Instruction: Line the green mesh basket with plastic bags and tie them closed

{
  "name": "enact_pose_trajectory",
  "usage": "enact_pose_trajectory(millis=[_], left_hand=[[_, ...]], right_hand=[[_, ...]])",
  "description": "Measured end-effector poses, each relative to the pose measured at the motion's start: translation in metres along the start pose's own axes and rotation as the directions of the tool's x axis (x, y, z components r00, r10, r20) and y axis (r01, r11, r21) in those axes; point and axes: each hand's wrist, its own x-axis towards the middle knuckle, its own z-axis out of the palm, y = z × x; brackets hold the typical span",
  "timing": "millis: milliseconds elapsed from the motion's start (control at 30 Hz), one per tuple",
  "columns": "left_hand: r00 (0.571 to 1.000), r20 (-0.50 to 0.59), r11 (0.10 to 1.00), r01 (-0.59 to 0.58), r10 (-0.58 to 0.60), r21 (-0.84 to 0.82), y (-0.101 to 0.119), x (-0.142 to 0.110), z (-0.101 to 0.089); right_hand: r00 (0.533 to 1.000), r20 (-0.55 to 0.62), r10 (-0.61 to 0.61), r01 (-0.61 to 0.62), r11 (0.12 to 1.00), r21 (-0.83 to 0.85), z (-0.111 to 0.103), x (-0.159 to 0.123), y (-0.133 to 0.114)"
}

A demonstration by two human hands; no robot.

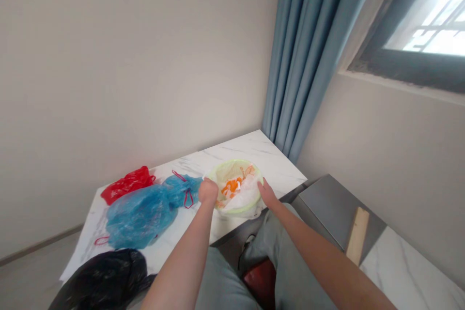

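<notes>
A round bin with a pale green rim is at the edge of the marble-patterned tabletop, its mouth facing up at me. A thin whitish plastic bag lines it and hangs over the near side. Inside lie crumpled orange-and-white scraps that I cannot identify. My left hand is closed on the left side of the rim. My right hand grips the right side, fingers mostly hidden. Just left of my left hand lies a blue plastic bag with red drawstrings.
A red plastic bag lies by the wall, and a black plastic bag is at the near left. The white tabletop ends at a blue curtain. A wooden strip rests on a grey surface to the right.
</notes>
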Motion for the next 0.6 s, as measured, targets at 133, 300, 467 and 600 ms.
enact_pose_trajectory(millis=[133,300,467,600], left_hand=[[0.995,0.027,0.995,0.1,-0.099,-0.024,0.005,-0.003,-0.004],[0.987,0.035,0.985,0.156,-0.154,-0.069,0.01,-0.009,-0.009],[0.984,0.024,0.979,0.178,-0.177,-0.094,0.011,-0.011,-0.009],[0.982,0.019,0.974,0.19,-0.189,-0.122,0.01,-0.006,-0.006]], right_hand=[[1.0,0.012,0.026,-0.026,0.999,0.022,0.002,0.004,0.001],[0.997,0.045,0.06,-0.061,0.997,0.041,0.004,0.012,0.004],[0.998,0.055,0.02,-0.023,0.998,0.056,0.005,0.023,0.004],[1.0,0.008,0.015,-0.015,0.999,-0.03,0.012,0.046,0.01]])
